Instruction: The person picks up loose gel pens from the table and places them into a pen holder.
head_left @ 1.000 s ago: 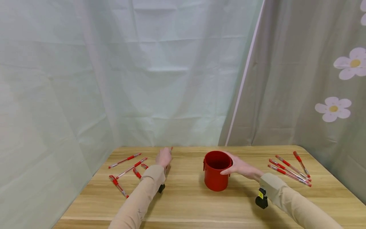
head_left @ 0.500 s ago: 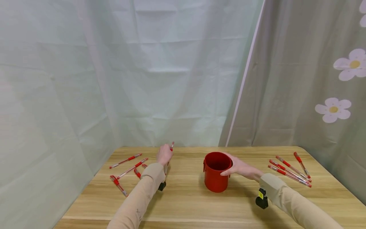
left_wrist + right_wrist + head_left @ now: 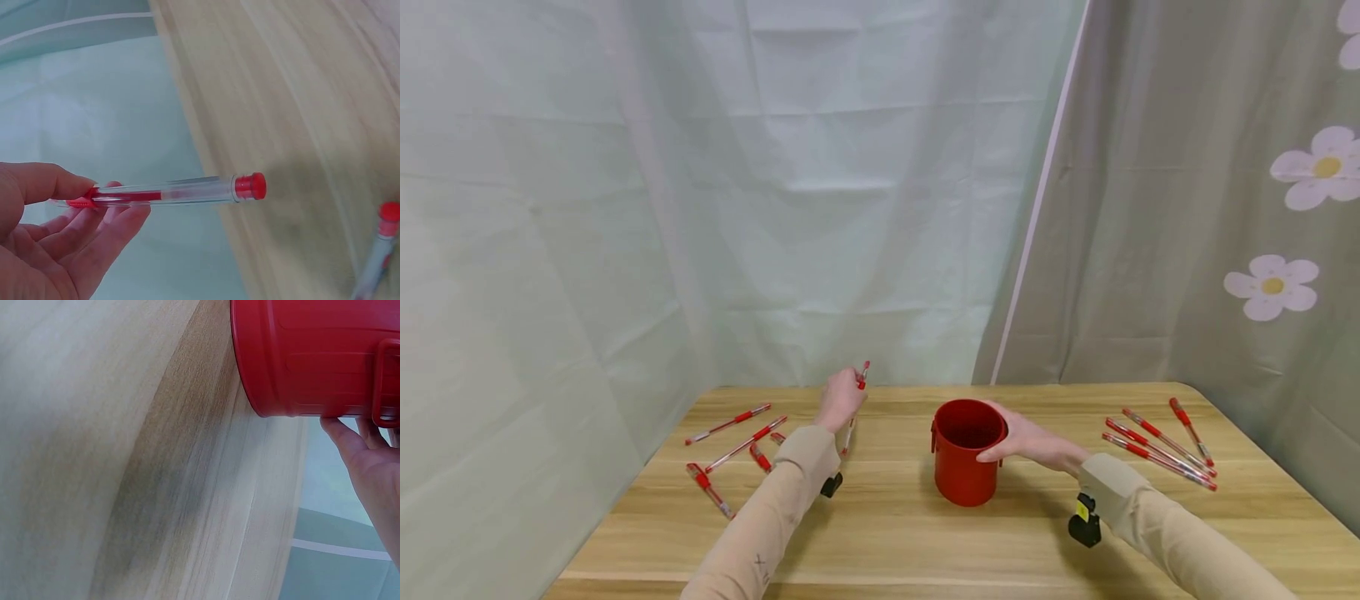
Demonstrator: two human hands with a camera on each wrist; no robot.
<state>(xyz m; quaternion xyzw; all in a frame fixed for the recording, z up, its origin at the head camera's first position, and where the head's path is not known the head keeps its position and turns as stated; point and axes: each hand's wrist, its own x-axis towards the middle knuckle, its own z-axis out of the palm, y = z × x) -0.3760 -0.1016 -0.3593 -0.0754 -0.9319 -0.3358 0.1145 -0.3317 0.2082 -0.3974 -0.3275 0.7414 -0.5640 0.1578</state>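
– Here's your left hand (image 3: 841, 402), left of the bucket (image 3: 966, 477), thumb and fingers pinching a pen (image 3: 200, 190) over the wood-grain table (image 3: 887, 546)!
– And your right hand (image 3: 1028, 437) grips the bucket's right side, the bucket upright on that pale table.
– Look around it: loose pens (image 3: 763, 432) to its left, more pens (image 3: 1134, 448) to its right!
– Behind it hangs your pale curtain (image 3: 850, 208); right of that, a grey curtain (image 3: 1172, 192) with white flowers (image 3: 1260, 307).

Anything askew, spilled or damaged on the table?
Nothing stands out. The red bucket stands upright, held by the right hand; the left hand pinches an intact-looking pen. Loose pens lie at mixed angles, but none looks visibly broken and no spill shows.
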